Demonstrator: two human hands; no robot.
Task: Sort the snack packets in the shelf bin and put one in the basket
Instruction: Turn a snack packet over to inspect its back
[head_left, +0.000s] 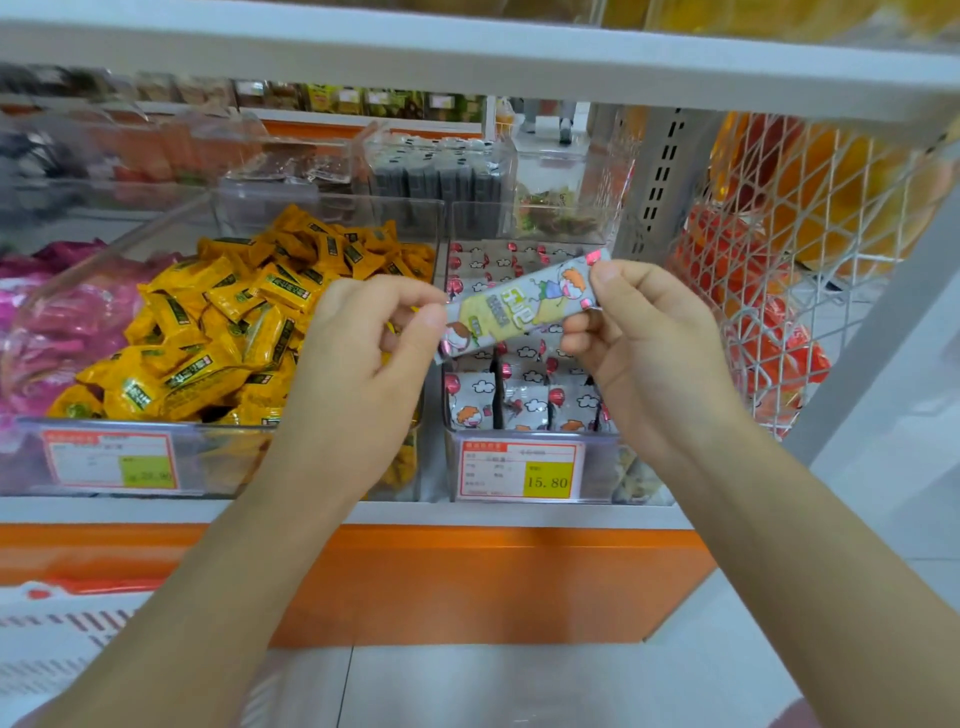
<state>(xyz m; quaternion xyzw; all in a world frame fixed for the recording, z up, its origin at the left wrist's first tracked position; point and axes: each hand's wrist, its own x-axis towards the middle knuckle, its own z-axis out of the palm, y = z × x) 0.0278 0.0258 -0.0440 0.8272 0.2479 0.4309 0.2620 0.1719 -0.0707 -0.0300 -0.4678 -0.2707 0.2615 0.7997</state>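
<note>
The packet hangs tilted above the bin, ends at 8 and 2 o'clock; the left hand pinches the low end between thumb and forefinger, the right hand pinches the high end. To finish well, one hand should probably let go while the other holds a firm pinch and carries it toward the basket at 7 o'clock, clear of the bin's front wall.

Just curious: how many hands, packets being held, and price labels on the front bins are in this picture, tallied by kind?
Hands: 2 (left hand, right hand)
Packets held: 1 (grey cartoon snack packet, pinched at both ends)
Price labels: 2 (yellow-bin price label, 15.80 price label)
Total: 5
</note>
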